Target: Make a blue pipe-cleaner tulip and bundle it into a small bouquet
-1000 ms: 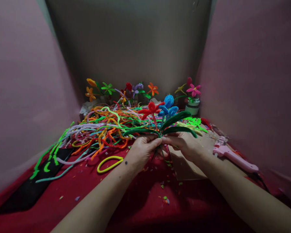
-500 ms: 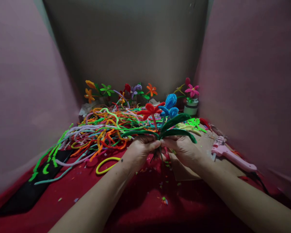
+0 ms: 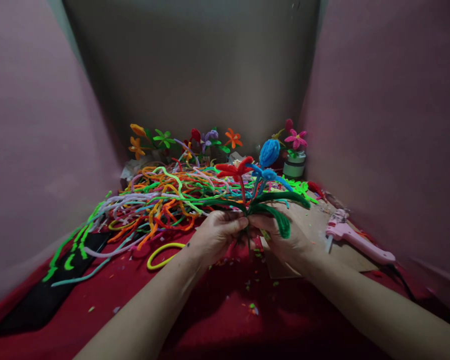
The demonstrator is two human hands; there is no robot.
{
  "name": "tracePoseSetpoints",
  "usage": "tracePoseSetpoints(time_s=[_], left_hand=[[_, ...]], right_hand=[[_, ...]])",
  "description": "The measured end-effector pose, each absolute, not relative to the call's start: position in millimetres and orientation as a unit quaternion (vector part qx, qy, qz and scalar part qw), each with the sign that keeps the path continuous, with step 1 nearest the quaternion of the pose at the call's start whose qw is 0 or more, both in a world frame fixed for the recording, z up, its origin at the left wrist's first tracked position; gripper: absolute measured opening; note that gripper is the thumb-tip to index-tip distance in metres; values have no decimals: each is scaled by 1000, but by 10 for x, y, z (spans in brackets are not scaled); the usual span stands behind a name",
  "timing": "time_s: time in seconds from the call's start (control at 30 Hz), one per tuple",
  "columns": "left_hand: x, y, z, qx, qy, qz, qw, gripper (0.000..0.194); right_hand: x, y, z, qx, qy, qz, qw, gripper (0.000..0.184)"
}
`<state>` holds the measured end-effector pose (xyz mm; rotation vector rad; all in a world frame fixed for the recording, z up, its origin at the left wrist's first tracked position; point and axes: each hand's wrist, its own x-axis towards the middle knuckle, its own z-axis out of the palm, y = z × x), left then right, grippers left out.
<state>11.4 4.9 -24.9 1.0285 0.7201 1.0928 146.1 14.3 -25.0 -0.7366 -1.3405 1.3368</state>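
Between my two hands stands a small bunch of pipe cleaner flowers, pinched low at the stems. It carries a red flower, a blue bud with a blue flower below it, and long dark green leaves. My left hand is closed, its thumb pressed on the stems from the left. From the right, my right hand grips the same stems, partly behind a drooping leaf. Stem ends poke out below my fingers. Most of my fingertips are hidden behind the bunch.
A heap of colourful pipe cleaners covers the table's left and middle. A pink glue gun rests on cardboard at right. Finished flowers stand at the back, one in a pot. A black strip lies left, a yellow ring nearer the middle.
The bunch has turned in my fingers: the blue bud has shifted right and up, and one right-hand leaf now droops over my right hand. Both hands keep their hold in nearly the same place.
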Motion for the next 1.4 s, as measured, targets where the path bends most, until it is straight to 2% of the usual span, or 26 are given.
tracePoseSetpoints(time_s=[0.1, 0.33, 0.63, 0.77, 0.93, 1.2, 1.4], left_hand=[[159, 25, -256, 455, 334, 532, 631, 19], [248, -56, -210, 473, 375, 540, 587, 18], [236, 11, -329, 412, 324, 559, 642, 14], [220, -3, -299, 405, 320, 543, 663, 13], [233, -38, -273, 420, 326, 554, 641, 11], [234, -112, -227, 431, 350, 564, 611, 12], [187, -133, -99, 443, 322, 518, 657, 9]], right_hand=[[1435, 192, -316, -291, -534, 570, 552, 26], [1438, 242, -378, -259, -512, 583, 575, 25], [1405, 213, -453, -247, -516, 615, 543, 18], [1451, 216, -424, -259, -548, 594, 529, 22], [1495, 179, -320, -285, -585, 547, 527, 26], [1556, 170, -317, -255, -600, 547, 525, 12], [1615, 276, -315, -211, -610, 561, 519, 20]])
